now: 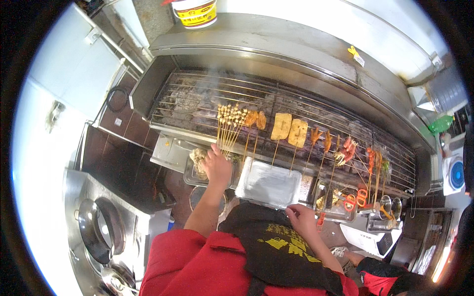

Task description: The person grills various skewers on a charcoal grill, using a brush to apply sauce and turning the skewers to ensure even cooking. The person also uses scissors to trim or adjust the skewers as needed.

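My left hand (pixel 217 165) is at the lower ends of a fan of thin skewers (pixel 231 116) with small pale pieces, on a long charcoal grill (pixel 185 92); whether its fingers grip any stick cannot be told. A crumpled pale cloth (pixel 200 162) lies beside it. My right hand (pixel 300 218), fingers curled, is at the near corner of a shallow metal tray (pixel 268 185); its grip is unclear. Two browned skewered pieces (pixel 251 118), two flat yellowish slabs (pixel 281 126) on sticks and several other skewers, some with reddish sausages (pixel 347 148), lie along the grill to the right.
Orange-handled scissors (pixel 355 201) lie on a tray at right, near metal containers (pixel 390 207). A white bucket (pixel 195 14) stands behind the grill. A black wok (pixel 97 231) is on the steel counter at lower left. Another person (pixel 381 275) is at lower right.
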Demonstrator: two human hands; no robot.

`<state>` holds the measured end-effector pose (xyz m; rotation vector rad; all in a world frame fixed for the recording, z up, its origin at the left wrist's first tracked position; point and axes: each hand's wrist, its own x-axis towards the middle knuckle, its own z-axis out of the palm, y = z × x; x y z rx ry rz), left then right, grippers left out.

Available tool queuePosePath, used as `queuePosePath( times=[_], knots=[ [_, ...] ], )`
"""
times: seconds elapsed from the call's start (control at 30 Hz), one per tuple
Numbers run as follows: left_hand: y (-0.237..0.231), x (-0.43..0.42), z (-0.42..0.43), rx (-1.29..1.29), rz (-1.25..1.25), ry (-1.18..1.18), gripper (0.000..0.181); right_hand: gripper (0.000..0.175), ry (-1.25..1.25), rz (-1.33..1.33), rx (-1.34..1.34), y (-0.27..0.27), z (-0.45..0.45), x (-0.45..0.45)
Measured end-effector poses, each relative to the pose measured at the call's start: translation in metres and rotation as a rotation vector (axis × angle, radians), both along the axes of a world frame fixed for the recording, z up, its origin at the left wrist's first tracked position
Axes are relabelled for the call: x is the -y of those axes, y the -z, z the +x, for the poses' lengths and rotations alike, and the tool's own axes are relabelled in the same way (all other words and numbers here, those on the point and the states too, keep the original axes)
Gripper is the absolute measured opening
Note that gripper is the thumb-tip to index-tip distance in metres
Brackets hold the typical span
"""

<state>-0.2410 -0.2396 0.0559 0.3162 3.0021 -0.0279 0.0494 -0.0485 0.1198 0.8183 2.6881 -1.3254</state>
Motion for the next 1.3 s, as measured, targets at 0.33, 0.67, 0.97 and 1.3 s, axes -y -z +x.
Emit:
queuePosePath(
  times=[0.33,0.67,0.97,1.3],
  knots=[
    [0.018,0.03,-0.024,0.026,0.179,0.09,0.022,0.024,0.123,0.036,0.022,0.01,0.005,0.006],
    [-0.005,0.062,-0.046,1.348,1.602,-0.161,0.029,0.028,0.075,0.006,0.076,0.018,-0.004,0.003],
    [0.053,0.05,-0.044,1.53,1.75,-0.313,0.032,0.029,0.087,0.016,0.19,0.027,0.011,0.005],
    [0.049,0.052,-0.052,1.059,1.491,-0.31,0.027,0.031,0.123,-0.014,0.173,0.026,0.01,0.013]
  ],
)
